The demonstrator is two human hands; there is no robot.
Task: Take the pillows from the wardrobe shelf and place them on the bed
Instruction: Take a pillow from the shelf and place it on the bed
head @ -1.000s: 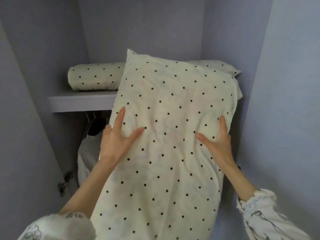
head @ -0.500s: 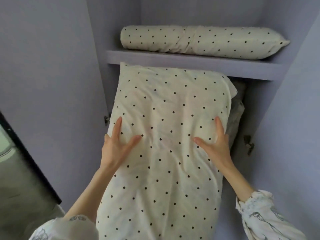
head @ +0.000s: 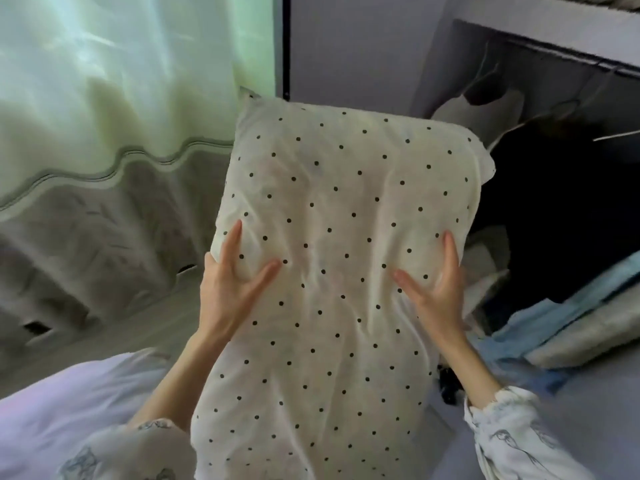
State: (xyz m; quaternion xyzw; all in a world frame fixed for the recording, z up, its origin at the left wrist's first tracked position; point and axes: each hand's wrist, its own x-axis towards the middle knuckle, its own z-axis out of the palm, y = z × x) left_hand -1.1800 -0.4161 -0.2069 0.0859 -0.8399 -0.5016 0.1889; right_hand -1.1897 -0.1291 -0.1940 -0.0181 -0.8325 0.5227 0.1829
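Note:
A cream pillow with black dots (head: 339, 258) stands on end in front of me, held between both hands. My left hand (head: 230, 289) grips its left edge, thumb on the front. My right hand (head: 436, 292) grips its right edge the same way. The wardrobe shelf (head: 554, 15) shows at the top right corner, with only a sliver of something pale on it. A pale lilac sheet of the bed (head: 69, 403) lies at the lower left, below the pillow.
A pale green curtain (head: 121, 81) hangs at the left over a window. Below the shelf hang clothes on hangers (head: 491, 95), dark inside. Folded blue and white linen (head: 571, 323) is stacked at the right. The wardrobe's side panel (head: 353, 50) stands behind the pillow.
The view has swung left and down from the wardrobe toward the curtain and bed. The pillow has come away from the shelf, still held in both hands. The second pillow is out of view.

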